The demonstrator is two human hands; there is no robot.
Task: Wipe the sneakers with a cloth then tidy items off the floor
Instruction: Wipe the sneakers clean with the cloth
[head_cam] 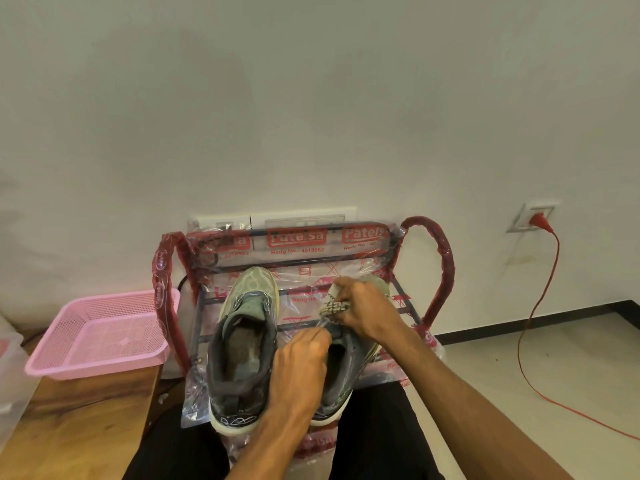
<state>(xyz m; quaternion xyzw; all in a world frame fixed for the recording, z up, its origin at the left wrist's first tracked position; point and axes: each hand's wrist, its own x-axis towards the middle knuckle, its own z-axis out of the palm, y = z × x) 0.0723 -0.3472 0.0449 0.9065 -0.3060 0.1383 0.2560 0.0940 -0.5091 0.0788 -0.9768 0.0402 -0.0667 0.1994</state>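
With right hand (363, 308), fingers curled tight, clamping bunched cloth (334, 304) against toe of right sneaker (349, 375). With left hand (304, 358), fingers closed together, pinching that sneaker's collar. Set beside left sneaker (242, 341), untouched, on plastic-wrapped rack (443, 258).

Pink plastic mesh basket (93, 367), 1, lower left, on a wooden table (79, 427). Metal rack (445, 261) in red-printed plastic wrap, centre, against a white wall (311, 98). White switch plate (304, 214) behind it. Wall socket (530, 216), right, with 1 red plug (538, 220); red cable (519, 351) trailing over the pale floor (485, 358).
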